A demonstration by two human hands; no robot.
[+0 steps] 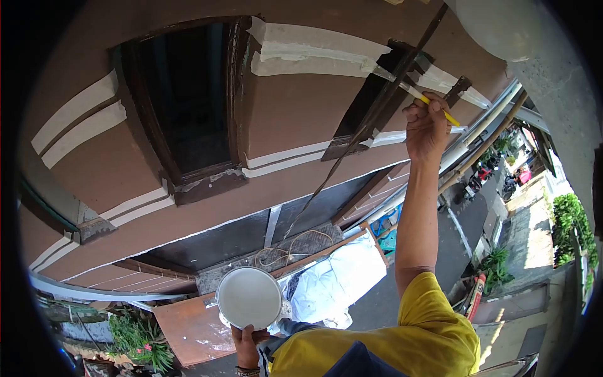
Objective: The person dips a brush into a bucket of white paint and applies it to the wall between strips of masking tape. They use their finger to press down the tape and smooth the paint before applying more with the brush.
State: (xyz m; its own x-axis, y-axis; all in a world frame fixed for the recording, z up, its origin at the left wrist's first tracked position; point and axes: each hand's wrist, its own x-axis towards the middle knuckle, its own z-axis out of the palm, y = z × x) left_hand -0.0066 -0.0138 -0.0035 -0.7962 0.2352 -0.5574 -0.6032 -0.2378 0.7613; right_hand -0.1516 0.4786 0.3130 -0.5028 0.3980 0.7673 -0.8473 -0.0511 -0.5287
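My right hand (431, 125) is raised at the wall, fingers closed round the yellow handle of a paintbrush (417, 93). The brush's bristles are at the end of a cream-white band (314, 58) on the brown wall, right by a dark window opening. Low in front of me, my left hand (246, 342) grips the lower rim of a round white bucket (250, 296). Its inside looks white, and its mouth faces up toward me.
A dark cable (377, 103) hangs slantwise across the wall near the brush. To the left is a dark-framed window (188, 100). Below lie a brown board (195, 327) and a white sheet (342, 276). Motorcycles (480, 179) stand along the lane at right.
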